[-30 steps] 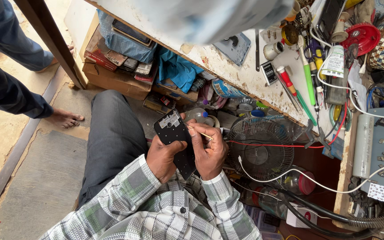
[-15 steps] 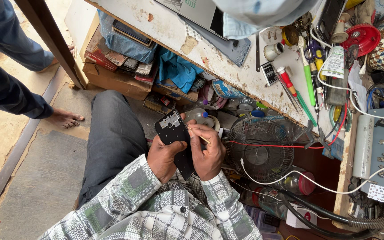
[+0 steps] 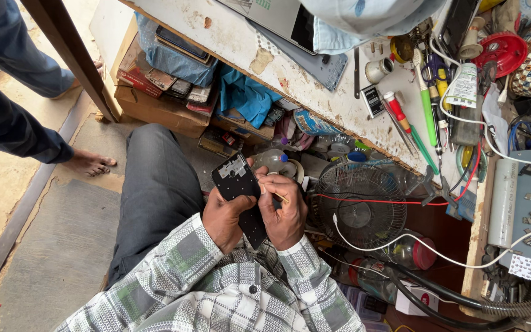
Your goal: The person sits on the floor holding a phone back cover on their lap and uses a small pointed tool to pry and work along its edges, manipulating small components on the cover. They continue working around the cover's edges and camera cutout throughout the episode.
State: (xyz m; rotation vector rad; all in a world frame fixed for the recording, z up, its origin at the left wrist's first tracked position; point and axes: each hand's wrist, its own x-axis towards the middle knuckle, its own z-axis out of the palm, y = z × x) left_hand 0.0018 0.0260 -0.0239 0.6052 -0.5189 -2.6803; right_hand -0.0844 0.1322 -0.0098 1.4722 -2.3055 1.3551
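left hand (image 3: pixel 227 216) clenched round lower part of open black phone (image 3: pixel 241 193), held over lap | right hand (image 3: pixel 284 212) gripping thin tool (image 3: pixel 279 196), pinched against phone's right edge | small fan (image 3: pixel 354 206) just right of hands | cluttered bench (image 3: pixel 247 49) above, well apart

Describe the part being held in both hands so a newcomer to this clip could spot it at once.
Start at the round black fan under the workbench, then look just left, above the plaid sleeves. There the left hand and right hand grip a flat black phone panel, tilted, with a grey patch at its top end. Nothing else nearby is a thin black slab dotted with small holes.
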